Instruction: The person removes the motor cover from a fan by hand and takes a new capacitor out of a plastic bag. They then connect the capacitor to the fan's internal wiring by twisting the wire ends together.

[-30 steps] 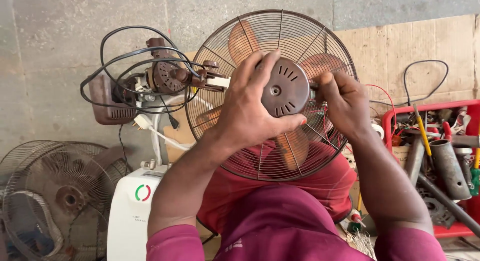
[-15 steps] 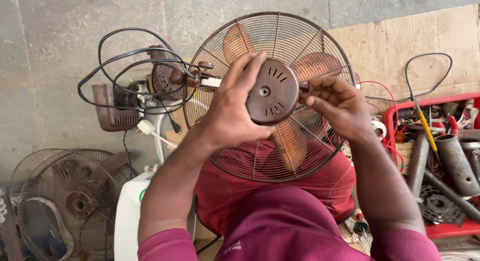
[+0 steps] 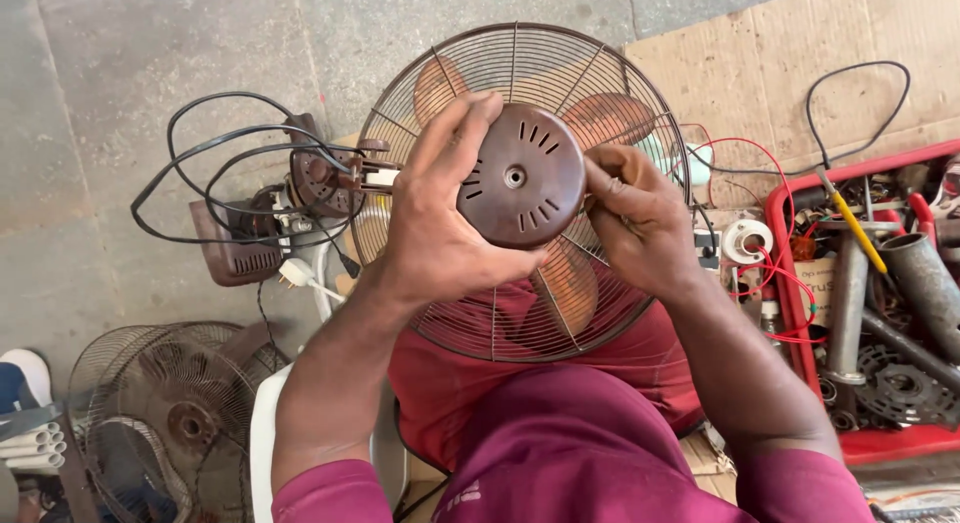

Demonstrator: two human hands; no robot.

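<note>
a round brown motor cover [image 3: 520, 177] sits at the middle of a wire fan cage [image 3: 520, 193] held over the person's lap, with the left hand [image 3: 435, 223] clamped around the cover's left edge, fingers curled over its top. the right hand [image 3: 635, 218] has its fingers pinched together against the cover's right edge. left of the cage lie a tangle of black cords [image 3: 225, 173] and another fan cage [image 3: 165, 413] lower down; right of it stands a red tray [image 3: 800, 313] of metal parts.
</note>
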